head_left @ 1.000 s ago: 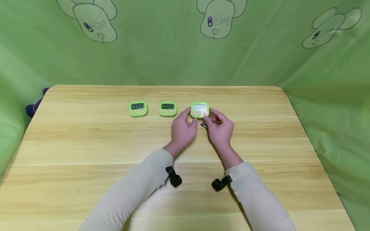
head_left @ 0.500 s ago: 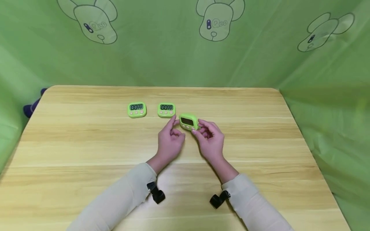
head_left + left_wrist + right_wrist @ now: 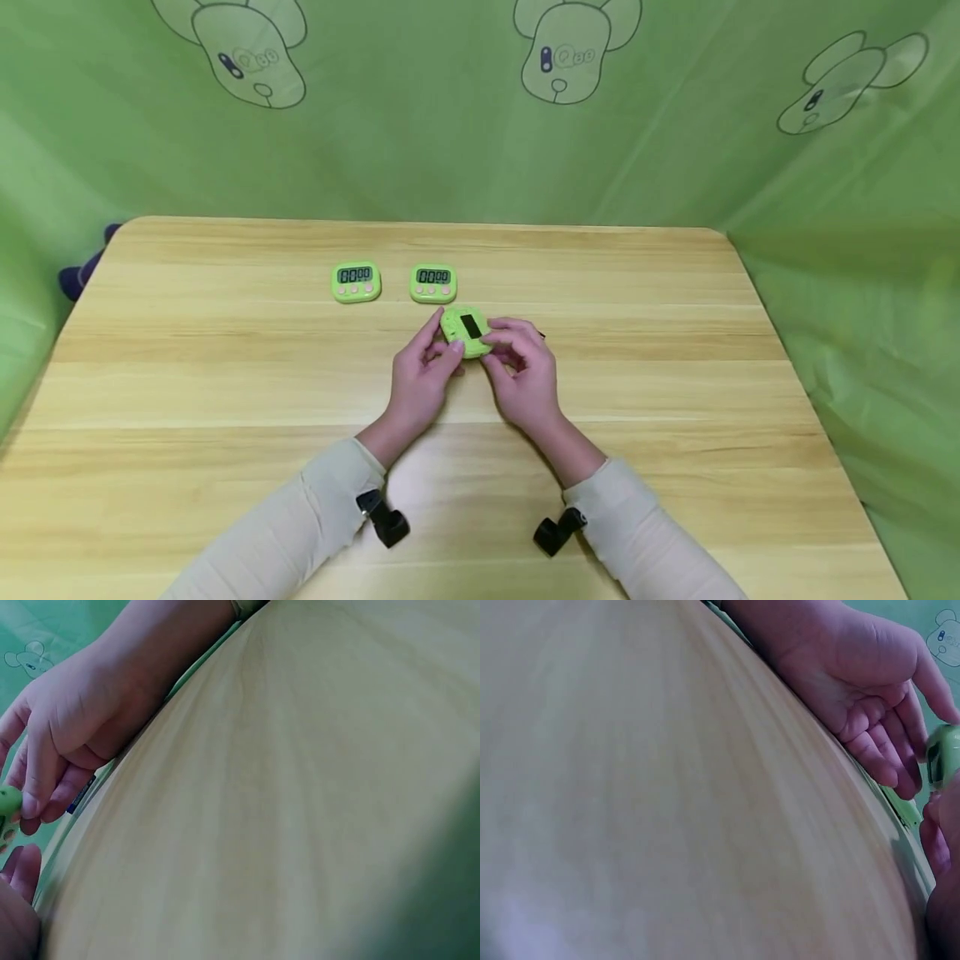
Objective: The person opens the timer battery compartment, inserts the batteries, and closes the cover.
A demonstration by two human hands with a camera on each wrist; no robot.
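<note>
A green kitchen timer is held above the table with its back turned up, a black rectangle showing on it. My left hand grips its left side, the thumb lying over the back. The fingers of my right hand pinch its right edge. In the left wrist view only a corner of the timer shows, by the right thumb. Just beyond the right hand lies a small dark cylinder like a battery, mostly hidden in the head view.
Two more green timers, one to the left and one nearer the middle, lie face up behind the hands, displays reading zeros. The wooden table ends at a green curtain. Something purple is beyond the left edge.
The timer has come toward me and to the left, and has been turned from face up to back up. Both hands moved with it; the left hand now grips it.
</note>
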